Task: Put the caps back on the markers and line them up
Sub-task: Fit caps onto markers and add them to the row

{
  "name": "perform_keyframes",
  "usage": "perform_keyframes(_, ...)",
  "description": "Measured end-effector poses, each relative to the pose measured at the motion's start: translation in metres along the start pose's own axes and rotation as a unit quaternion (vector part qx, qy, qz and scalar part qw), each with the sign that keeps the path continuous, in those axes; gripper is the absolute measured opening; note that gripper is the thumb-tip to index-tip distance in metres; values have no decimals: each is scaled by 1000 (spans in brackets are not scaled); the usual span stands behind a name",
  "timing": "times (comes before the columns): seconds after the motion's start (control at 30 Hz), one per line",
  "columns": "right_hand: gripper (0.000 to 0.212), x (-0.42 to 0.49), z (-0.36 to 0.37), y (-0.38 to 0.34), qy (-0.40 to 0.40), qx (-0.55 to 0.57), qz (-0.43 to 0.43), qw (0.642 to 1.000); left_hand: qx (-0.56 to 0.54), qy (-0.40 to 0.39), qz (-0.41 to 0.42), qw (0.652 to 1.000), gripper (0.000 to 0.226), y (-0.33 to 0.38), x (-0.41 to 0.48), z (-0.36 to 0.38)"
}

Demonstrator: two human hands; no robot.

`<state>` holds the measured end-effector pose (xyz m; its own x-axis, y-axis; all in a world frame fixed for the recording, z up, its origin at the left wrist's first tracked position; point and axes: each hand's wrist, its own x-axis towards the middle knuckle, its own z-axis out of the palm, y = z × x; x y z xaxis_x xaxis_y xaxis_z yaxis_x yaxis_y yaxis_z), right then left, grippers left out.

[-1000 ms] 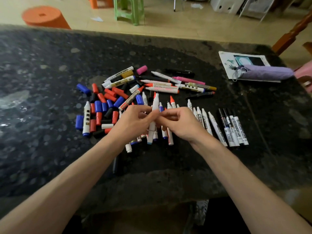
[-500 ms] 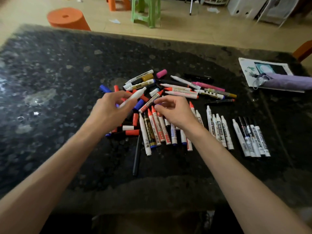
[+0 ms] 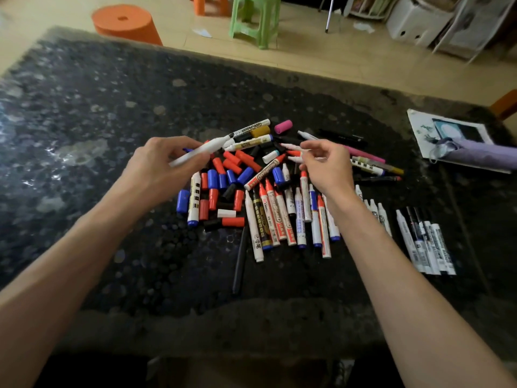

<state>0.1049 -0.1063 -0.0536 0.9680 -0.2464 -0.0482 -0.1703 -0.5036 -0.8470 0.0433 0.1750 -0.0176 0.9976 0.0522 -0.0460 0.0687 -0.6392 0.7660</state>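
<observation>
A heap of loose red, blue and black caps (image 3: 223,175) lies mid-table, mixed with uncapped markers. My left hand (image 3: 165,163) grips a white marker (image 3: 205,149), its tip pointing up and right, above the caps' left side. My right hand (image 3: 326,169) hovers over the pile's right side with loosely curled fingers, and nothing is plainly held in it. A row of red- and blue-tipped markers (image 3: 279,219) lies side by side below the heap. A second row of white markers (image 3: 428,245) lies at the right. A pink cap (image 3: 283,126) sits at the back.
A thin black pen (image 3: 240,264) lies in front of the rows. A printed sheet (image 3: 447,130) and a purple folded umbrella (image 3: 486,154) sit at the right edge of the dark stone table (image 3: 84,135). On the floor beyond the table stand an orange stool (image 3: 126,23) and a green stool (image 3: 254,18).
My hands were together on one white marker. They have since parted: the left carried the marker up and to the left, and the right let go and hovers over the pile.
</observation>
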Motion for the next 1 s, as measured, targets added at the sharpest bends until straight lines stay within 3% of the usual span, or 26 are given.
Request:
perform_keyframes(0.23,24,4,5,14,-57,-166,-74,982,-3,-7,1,1000,14,0,1,5)
perform_keyframes(0.4,46,14,33,7,1,-259,-122,958,2,-20,5,1000,19,2,1,11)
perform_keyframes(0.53,46,18,48,0,33,-317,-134,938,9,-22,9,1000,21,4,1,13)
perform_keyframes(0.67,34,22,54,-2,42,-289,-111,950,21,-27,16,999,19,4,1,15)
perform_keyframes(0.83,13,16,59,-6,17,-225,-148,963,20,-37,24,999,17,4,0,17)
perform_keyframes(1.0,26,21,61,-3,-25,-250,-152,956,18,-49,26,998,19,4,-1,16)
